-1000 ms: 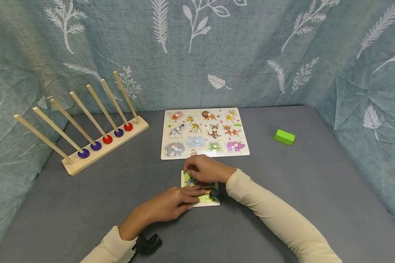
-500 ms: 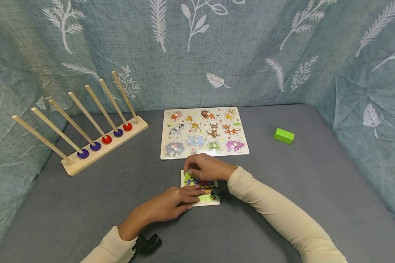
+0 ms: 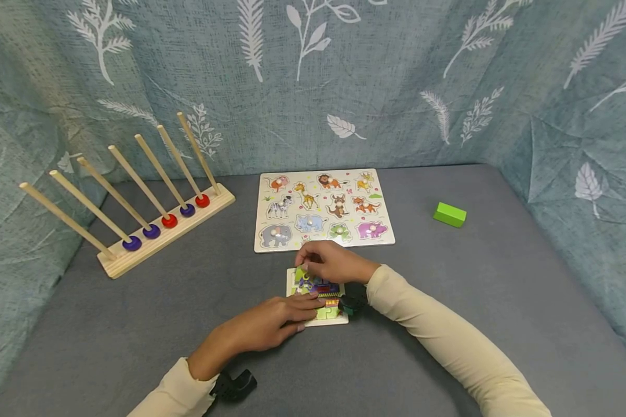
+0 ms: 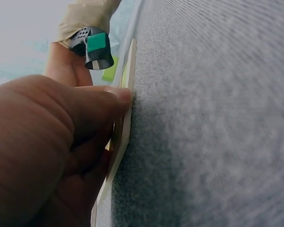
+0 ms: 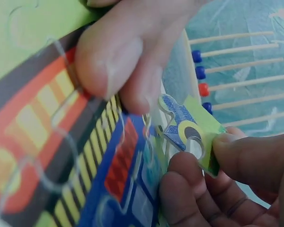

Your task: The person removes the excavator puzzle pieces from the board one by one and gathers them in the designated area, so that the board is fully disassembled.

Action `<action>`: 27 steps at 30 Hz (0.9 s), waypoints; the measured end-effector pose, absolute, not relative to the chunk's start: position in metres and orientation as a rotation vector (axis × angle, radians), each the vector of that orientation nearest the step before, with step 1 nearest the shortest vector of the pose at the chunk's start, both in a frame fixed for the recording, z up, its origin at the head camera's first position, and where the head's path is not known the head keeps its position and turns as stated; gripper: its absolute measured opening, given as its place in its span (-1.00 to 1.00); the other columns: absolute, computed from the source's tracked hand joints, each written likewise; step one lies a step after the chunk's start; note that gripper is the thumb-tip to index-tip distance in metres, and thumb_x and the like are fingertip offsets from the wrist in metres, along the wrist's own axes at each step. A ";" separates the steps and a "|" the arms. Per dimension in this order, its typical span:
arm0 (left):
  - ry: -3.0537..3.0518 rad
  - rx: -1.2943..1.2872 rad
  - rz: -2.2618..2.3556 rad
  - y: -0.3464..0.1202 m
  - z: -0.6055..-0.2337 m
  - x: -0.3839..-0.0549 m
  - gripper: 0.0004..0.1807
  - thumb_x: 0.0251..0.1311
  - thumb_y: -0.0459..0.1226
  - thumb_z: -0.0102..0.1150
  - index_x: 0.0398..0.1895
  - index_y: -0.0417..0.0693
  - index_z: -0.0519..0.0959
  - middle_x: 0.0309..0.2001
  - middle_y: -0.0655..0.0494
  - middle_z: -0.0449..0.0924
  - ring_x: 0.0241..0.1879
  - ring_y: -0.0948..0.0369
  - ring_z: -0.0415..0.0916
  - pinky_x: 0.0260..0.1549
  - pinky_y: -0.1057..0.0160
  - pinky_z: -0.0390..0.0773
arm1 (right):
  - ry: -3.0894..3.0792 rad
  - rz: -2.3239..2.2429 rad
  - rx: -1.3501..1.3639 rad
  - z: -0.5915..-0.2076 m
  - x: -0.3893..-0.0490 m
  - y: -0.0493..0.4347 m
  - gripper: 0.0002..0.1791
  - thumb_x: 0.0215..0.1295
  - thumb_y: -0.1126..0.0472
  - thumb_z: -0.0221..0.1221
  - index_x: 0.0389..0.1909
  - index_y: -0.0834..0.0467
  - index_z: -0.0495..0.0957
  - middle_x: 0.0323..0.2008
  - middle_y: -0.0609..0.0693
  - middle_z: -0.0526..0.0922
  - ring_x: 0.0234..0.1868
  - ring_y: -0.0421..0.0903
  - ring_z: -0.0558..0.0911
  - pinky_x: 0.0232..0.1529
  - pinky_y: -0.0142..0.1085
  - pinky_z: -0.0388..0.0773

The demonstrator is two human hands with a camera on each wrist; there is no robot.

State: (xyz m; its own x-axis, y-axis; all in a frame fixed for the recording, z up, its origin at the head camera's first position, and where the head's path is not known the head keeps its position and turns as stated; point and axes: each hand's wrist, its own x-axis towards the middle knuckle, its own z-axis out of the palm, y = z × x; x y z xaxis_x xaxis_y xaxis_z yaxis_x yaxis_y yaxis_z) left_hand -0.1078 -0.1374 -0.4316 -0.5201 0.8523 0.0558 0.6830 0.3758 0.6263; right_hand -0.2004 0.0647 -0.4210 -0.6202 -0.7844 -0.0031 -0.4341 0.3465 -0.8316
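gray table [image 3: 422, 278] opens wide to the right of the small jigsaw board [image 3: 326, 323], as far as one green block [image 3: 450, 215]; only a narrow strip parts the board's far edge from the large animal board [image 3: 261, 217]. the left hand [image 3: 271, 324] lies with its fingers fairly straight over the small board's near left part, pressing rather than gripping. the right hand [image 3: 339, 263], at the far left corner, pinches one puzzle piece [image 5: 187, 124] between thumb and fingers.

the right wrist view shows what the head view mostly hides: the piece is tilted, printed green, blue and yellow, beside the blue picture (whether it touches, i cannot tell). the left wrist view adds the thumb against the board's thin pale edge.

far left, one wooden peg rack [image 3: 169, 233] carries seven rods [image 3: 139, 182], three blue beads [image 3: 152, 232] and two red beads [image 3: 170, 221].
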 end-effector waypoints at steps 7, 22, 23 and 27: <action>2.372 1.348 0.854 -0.135 -0.431 -0.108 -0.55 0.33 -0.49 0.06 0.29 -0.21 0.46 0.34 0.03 0.36 0.38 0.07 0.19 0.25 0.04 0.31 | 2.208 -1.250 -1.059 -0.415 -0.204 0.079 -0.84 0.44 0.41 0.00 -0.15 0.24 0.56 -0.37 -0.02 0.55 -0.45 -0.18 0.47 -0.37 -0.32 0.47; 2.465 1.383 0.688 -0.127 -0.419 -0.103 -0.60 0.39 -0.43 0.03 0.28 -0.22 0.47 0.31 0.01 0.41 0.36 0.08 0.23 0.25 0.10 0.32 | 2.168 -1.193 -1.048 -0.404 -0.203 0.102 -0.85 0.41 0.38 0.09 -0.19 0.27 0.64 -0.32 -0.03 0.65 -0.39 -0.18 0.57 -0.31 -0.32 0.54; 2.461 1.374 0.688 -0.127 -0.419 -0.104 -0.59 0.38 -0.43 0.04 0.28 -0.21 0.47 0.33 0.03 0.39 0.38 0.08 0.20 0.26 0.10 0.31 | 2.169 -1.181 -1.048 -0.404 -0.203 0.103 -0.85 0.40 0.38 0.10 -0.19 0.27 0.65 -0.31 -0.02 0.66 -0.38 -0.19 0.58 -0.31 -0.32 0.54; 2.457 1.366 0.718 -0.129 -0.418 -0.104 -0.56 0.36 -0.44 0.07 0.30 -0.17 0.46 0.38 0.11 0.31 0.44 0.07 0.05 0.30 0.05 0.24 | 2.204 -1.159 -1.008 -0.402 -0.203 0.110 -0.84 0.40 0.40 0.09 -0.19 0.28 0.66 -0.33 -0.01 0.66 -0.39 -0.17 0.60 -0.31 -0.32 0.57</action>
State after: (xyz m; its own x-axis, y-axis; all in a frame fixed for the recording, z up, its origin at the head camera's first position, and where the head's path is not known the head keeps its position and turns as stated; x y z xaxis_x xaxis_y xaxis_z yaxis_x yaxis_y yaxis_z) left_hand -0.1042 -0.1287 -0.4182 -0.5343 0.8448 0.0286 0.7273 0.4422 0.5248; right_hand -0.2026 0.1097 -0.4021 -0.6309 -0.7741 -0.0529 -0.3949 0.3791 -0.8369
